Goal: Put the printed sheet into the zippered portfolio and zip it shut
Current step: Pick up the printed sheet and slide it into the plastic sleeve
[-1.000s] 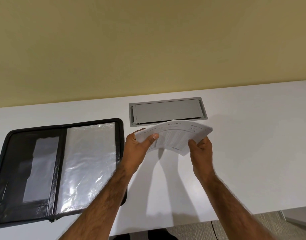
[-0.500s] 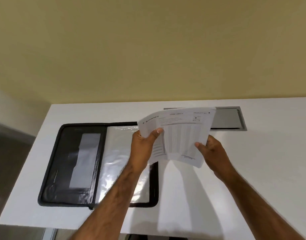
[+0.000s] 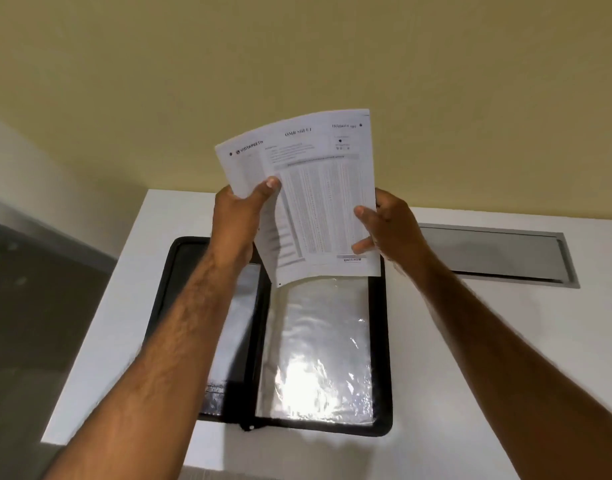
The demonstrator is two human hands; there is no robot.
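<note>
Since the earlier frame you have carried the sheet (image 3: 318, 188) from beside the open portfolio (image 3: 379, 341) to above its clear sleeve (image 3: 318, 358), left hand (image 3: 238, 216) and right hand (image 3: 387, 223) each pinching a side edge, evidently to align it for insertion.

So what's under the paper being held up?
The open black portfolio lies on the table below the printed sheet, its shiny clear sleeve showing. The sheet covers the portfolio's far edge, so that part cannot be seen.
</note>
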